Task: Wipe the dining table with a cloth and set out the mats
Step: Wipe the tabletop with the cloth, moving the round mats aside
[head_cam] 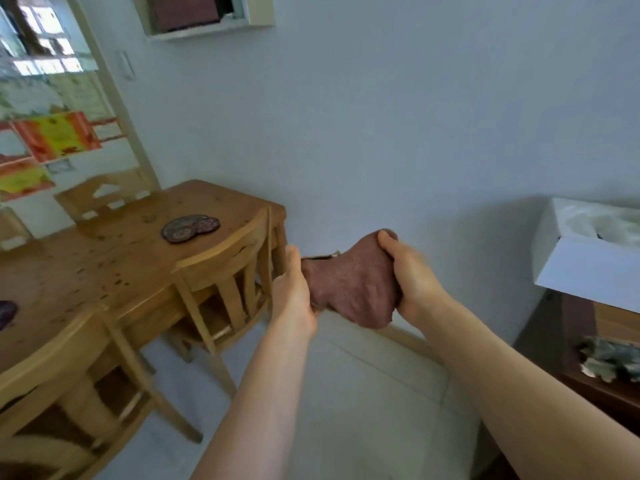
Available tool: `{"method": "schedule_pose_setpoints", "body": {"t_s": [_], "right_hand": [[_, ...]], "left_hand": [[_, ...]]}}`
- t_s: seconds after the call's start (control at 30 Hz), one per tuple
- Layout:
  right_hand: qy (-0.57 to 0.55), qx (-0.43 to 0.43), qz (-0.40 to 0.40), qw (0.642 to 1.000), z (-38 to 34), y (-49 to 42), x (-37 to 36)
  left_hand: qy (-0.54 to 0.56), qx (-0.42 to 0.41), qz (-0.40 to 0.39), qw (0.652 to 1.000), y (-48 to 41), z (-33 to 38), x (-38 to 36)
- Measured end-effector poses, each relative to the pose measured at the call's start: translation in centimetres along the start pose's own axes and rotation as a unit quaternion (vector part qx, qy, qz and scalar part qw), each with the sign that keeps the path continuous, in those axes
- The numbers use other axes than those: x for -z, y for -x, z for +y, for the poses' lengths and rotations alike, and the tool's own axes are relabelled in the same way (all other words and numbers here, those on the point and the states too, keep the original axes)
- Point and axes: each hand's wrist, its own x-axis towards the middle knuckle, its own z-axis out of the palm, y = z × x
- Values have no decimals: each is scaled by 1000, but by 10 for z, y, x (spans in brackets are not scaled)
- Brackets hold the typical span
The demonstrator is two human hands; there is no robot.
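Cloth (349, 285) stretched between left hand (294, 292) and right hand (412, 275).

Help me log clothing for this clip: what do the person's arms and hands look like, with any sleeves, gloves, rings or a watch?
No sleeves show: the left forearm and right forearm are bare down to the frame's lower edge. The left hand and right hand wear no gloves, and no ring, watch or bracelet is visible on the sides that face the camera.
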Motion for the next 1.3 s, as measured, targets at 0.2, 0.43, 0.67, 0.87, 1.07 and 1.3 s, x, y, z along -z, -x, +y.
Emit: {"method": "schedule_pose_setpoints", "body": {"t_s": [0.2,0.43,0.67,0.87,1.07,1.3], "right_hand": [[55,20,-25,998,22,-23,-93],[169,4,-116,979,44,-58,-202],[361,113,-134,916,88,-107,-288],[364,44,-171,915,118,-136,-334],[294,-19,-287,911,117,-170,-360],[220,-4,-310,925,112,-260,-386]], "left_hand": [[-59,-59,49,995,-41,39,73],[-84,-42,-107,990,-89,83,139],[-135,-62,-41,988,-133,116,223],[-93,-77,29,992,-173,134,265],[-24,-52,65,996,-218,146,274],[-40,-37,-43,998,-285,172,242]]}}
